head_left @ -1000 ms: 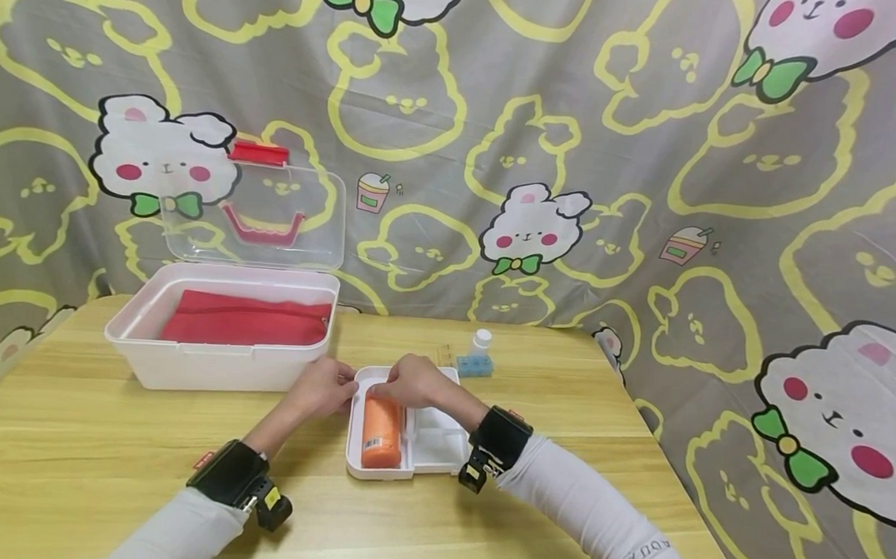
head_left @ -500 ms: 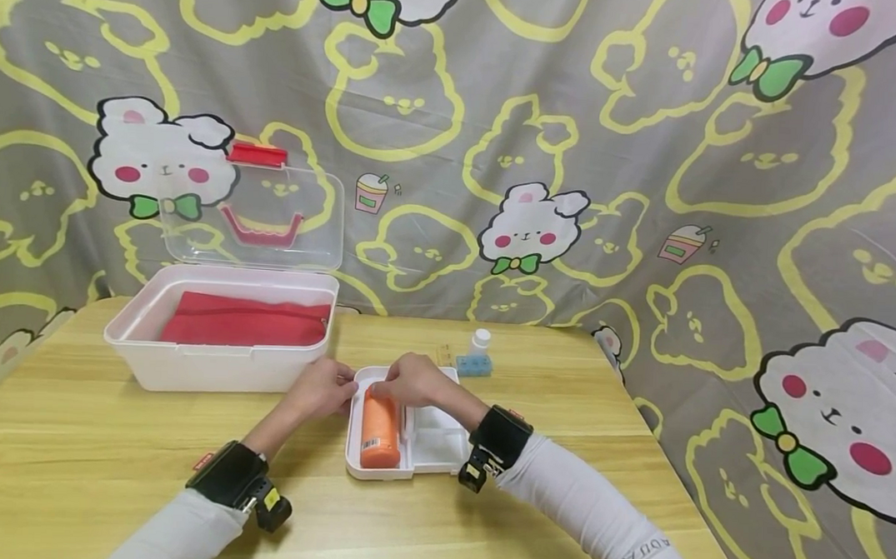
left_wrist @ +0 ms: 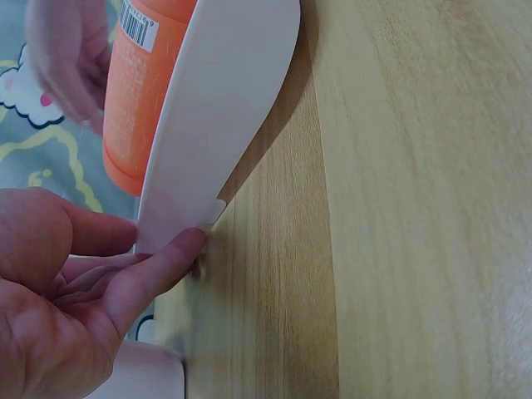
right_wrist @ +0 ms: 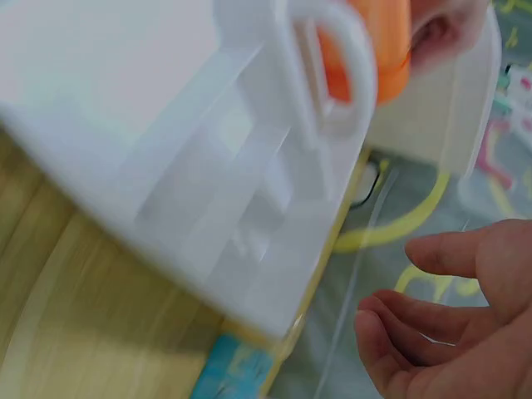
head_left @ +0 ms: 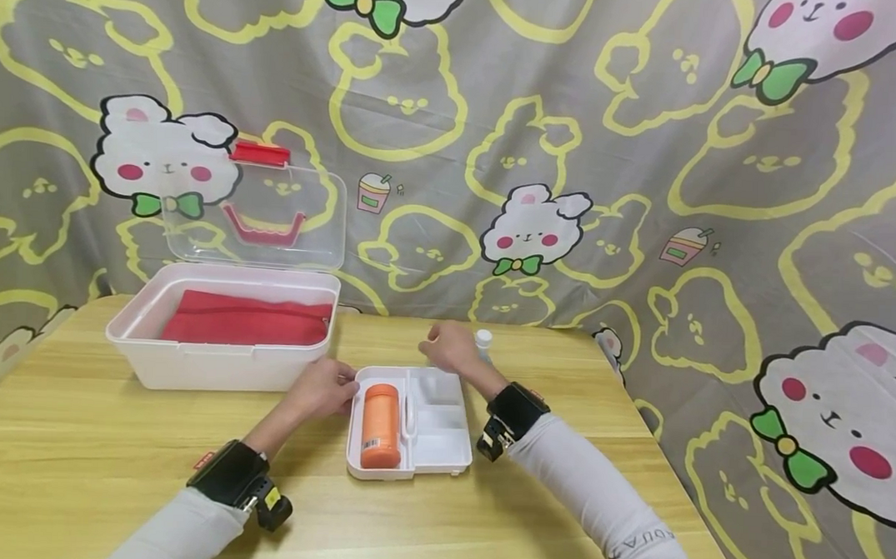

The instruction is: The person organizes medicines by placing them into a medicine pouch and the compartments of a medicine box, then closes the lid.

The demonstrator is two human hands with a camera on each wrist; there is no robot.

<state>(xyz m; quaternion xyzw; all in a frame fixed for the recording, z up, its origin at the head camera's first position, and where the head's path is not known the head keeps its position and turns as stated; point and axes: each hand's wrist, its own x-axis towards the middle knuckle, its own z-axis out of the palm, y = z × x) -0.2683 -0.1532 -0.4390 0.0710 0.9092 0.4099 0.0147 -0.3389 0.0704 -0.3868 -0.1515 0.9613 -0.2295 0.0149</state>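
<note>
On tray (head_left: 440, 467): one orange bottle (head_left: 381, 425).

Left grip (head_left: 328, 388) fingers extended, right grip (head_left: 448, 346) raised, loosely curled

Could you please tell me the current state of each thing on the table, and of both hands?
Storage box: open, clear lid raised.
Red pouch: lying inside the box.
Divided tray: flat on the table.
Orange bottle: lying in the tray's left compartment.
Small white bottle: upright, capped.
Left hand: fingers touching the tray's left edge.
Right hand: holding nothing, beside the small white bottle.
</note>
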